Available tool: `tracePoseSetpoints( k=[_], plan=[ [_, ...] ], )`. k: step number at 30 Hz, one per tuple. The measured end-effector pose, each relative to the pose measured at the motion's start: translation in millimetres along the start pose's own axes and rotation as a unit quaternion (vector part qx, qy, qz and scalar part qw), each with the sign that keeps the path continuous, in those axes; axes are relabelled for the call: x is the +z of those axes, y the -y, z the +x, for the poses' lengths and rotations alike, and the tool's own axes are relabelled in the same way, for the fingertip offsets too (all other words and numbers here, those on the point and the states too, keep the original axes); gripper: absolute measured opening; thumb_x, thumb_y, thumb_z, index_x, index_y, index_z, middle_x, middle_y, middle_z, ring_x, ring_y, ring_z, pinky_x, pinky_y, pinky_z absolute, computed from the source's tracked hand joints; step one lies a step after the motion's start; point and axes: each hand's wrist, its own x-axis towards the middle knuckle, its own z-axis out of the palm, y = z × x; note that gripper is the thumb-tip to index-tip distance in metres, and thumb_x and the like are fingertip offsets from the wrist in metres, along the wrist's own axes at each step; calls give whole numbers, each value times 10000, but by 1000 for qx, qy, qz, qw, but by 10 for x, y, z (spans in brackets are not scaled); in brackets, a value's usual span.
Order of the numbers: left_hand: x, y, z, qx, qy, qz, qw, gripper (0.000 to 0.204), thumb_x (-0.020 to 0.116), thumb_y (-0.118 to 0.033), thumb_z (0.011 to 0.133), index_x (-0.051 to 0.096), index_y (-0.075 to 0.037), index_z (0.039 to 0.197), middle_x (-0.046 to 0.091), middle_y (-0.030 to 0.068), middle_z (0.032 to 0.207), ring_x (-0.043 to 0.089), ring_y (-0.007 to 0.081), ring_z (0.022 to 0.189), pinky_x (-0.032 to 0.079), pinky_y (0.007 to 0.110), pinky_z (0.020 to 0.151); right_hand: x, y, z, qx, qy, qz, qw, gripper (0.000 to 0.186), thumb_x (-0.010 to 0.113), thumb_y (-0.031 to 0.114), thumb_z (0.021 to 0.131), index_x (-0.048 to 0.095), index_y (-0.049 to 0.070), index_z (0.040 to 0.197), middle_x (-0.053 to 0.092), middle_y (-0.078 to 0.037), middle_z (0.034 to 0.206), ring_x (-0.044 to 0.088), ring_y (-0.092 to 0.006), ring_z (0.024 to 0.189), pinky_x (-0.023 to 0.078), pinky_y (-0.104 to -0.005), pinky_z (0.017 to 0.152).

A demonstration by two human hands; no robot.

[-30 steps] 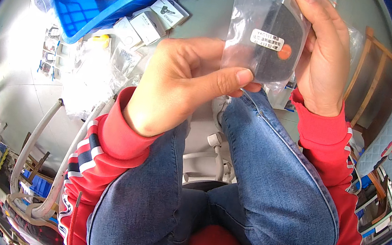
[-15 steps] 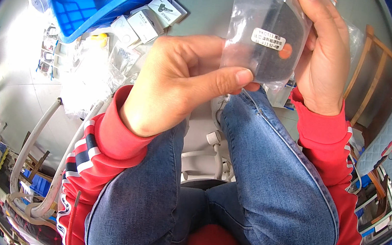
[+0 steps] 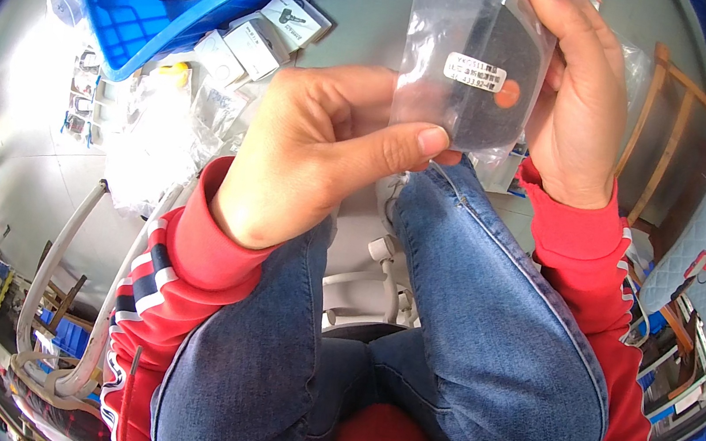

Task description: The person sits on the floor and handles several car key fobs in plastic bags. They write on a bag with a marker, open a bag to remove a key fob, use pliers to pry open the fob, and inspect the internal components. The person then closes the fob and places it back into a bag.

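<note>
A clear plastic bag (image 3: 438, 18) is held up at the top centre over my lap, with a dark flat item (image 3: 480, 126) inside, a white printed label and an orange round spot showing on it. My left hand (image 3: 309, 148) pinches the bag's lower left part, its thumb lying across the front near the bottom edge and its fingers mostly behind. My right hand (image 3: 577, 107) grips the bag's upper right edge, with a fingertip at the top corner and the other fingers partly hidden behind it.
A blue plastic crate (image 3: 113, 10) with bagged items and cables sits at the upper left. Beside it lie white small boxes (image 3: 294, 21) and plastic bags (image 3: 151, 131). Metal tube frames (image 3: 53, 261) stand at the lower left. Wooden rails (image 3: 654, 135) and a pale blue quilted cushion (image 3: 701, 222) are at the right.
Both hands and the bag have shifted very slightly to the left. The grip on the bag looks the same.
</note>
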Motion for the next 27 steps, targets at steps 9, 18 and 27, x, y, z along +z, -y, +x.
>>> tracePoseSetpoints(
  k=[9,18,27],
  plan=[
    [17,2,2,-7,-7,1,1000,284,606,-144,830,592,56,1032,657,164,872,642,194,805,507,284,740,-2,0,-4,0,-9,1,1000,93,540,84,855,601,19,828,612,-36,754,570,-77,648,444,-179,582],
    [12,-4,8,-16,-1,-6,1000,263,612,-125,829,595,57,1017,652,142,874,634,172,804,499,262,735,27,25,-14,12,-4,20,1000,107,528,79,861,603,3,850,626,-52,763,579,-81,631,456,-181,568],
    [11,-11,8,-29,3,-31,999,218,610,-87,834,601,61,995,648,94,869,609,122,805,474,221,733,-24,-8,12,10,7,11,1000,112,525,84,865,599,3,841,618,-45,746,576,-75,623,450,-173,556]
  ],
)
